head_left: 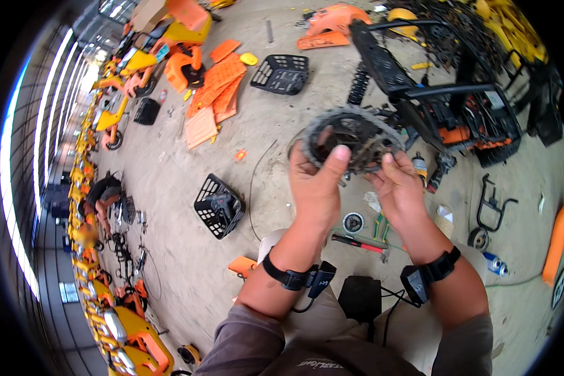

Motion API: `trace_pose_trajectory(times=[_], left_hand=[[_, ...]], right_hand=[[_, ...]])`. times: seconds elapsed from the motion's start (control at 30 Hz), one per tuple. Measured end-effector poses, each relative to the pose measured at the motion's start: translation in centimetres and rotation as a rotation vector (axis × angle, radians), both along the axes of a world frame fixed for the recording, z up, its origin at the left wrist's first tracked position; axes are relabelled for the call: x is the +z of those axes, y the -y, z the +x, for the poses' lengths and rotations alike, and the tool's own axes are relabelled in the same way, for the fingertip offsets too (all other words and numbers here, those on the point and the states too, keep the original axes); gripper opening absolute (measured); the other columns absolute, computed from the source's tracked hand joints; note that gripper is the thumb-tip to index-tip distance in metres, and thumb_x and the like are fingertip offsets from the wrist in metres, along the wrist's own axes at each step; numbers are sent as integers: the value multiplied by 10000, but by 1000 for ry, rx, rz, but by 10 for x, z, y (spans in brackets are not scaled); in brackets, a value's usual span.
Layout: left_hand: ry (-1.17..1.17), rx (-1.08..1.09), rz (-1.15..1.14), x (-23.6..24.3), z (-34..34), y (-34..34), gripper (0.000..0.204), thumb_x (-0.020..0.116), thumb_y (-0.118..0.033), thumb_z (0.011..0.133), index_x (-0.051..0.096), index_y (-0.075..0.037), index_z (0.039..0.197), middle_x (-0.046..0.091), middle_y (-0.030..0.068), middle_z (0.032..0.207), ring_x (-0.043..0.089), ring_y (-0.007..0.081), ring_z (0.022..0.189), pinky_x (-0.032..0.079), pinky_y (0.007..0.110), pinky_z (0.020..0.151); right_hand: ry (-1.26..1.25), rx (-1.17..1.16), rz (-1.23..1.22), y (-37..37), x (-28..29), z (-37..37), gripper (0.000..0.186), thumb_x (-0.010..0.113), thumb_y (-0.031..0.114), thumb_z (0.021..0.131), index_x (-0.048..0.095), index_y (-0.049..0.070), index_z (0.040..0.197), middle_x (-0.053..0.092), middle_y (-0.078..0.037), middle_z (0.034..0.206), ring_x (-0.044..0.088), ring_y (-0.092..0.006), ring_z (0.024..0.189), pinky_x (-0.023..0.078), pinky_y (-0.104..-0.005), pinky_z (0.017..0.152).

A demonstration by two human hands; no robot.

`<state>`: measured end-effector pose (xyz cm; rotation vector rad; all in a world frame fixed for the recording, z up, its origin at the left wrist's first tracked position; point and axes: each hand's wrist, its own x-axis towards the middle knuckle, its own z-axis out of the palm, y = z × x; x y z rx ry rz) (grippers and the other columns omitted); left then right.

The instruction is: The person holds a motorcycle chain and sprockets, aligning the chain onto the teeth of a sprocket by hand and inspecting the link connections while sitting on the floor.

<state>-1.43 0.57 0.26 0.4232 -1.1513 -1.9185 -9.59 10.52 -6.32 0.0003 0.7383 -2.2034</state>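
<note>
Both my hands hold up a dark, greasy round wheel with a toothed-looking rim (351,138), tilted in front of me. My left hand (319,182) grips its left side, thumb across the front and fingers behind. At the lower right edge, the fingertips and thumb of my right hand (398,185) pinch it. A small wheel-like disc (353,222) lies on the floor below my hands. Near it are a red-and-black handled hammer (360,243) and a green-handled tool (380,224). A stripped black vehicle frame (432,94) stands just beyond, at the right.
A black basket (219,207) with a power tool in it sits to the left; another basket (281,74) is farther off. Orange panels (216,88) lie scattered. Power tools (442,169) and a bent black rack (492,203) are at right. Another person (100,194) crouches at far left beside yellow scooters.
</note>
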Motion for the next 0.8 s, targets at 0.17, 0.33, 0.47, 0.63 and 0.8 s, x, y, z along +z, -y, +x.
trace_pose_trajectory(times=[0.17,0.33,0.47,0.63,0.8], left_hand=[[99,-56,-30,8,3,4,335,732,-57,795,550,-11,1073,633,60,1001,590,111,898,495,266,801],[66,-101,-119,1,3,4,396,750,-41,778,504,0,1087,605,65,1031,579,110,930,492,266,815],[94,-83,-189,-4,12,5,398,749,-14,763,503,0,1076,593,61,1038,564,111,961,469,272,865],[26,-71,-282,9,13,1,540,750,9,737,475,4,1202,582,82,1096,546,136,1037,439,282,920],[183,-75,-421,16,19,1,471,755,-61,739,533,17,1148,591,76,1066,537,117,1003,437,275,895]], right_hand=[[-36,-19,19,-3,-9,-2,165,556,125,933,553,90,1094,626,-60,1066,597,-179,985,490,-354,873],[-110,-19,51,-11,-11,-9,212,508,118,959,525,60,1162,598,-63,1150,578,-178,1043,473,-356,933],[-115,-35,70,-9,-13,-9,224,485,104,966,508,50,1182,568,-72,1201,554,-175,1087,466,-353,951],[-169,-27,22,-18,-19,-27,237,495,115,963,495,42,1189,563,-92,1203,549,-188,1105,461,-346,969],[-221,-68,61,-22,-12,-31,245,527,124,950,497,25,1172,568,-121,1182,572,-211,1072,471,-345,959]])
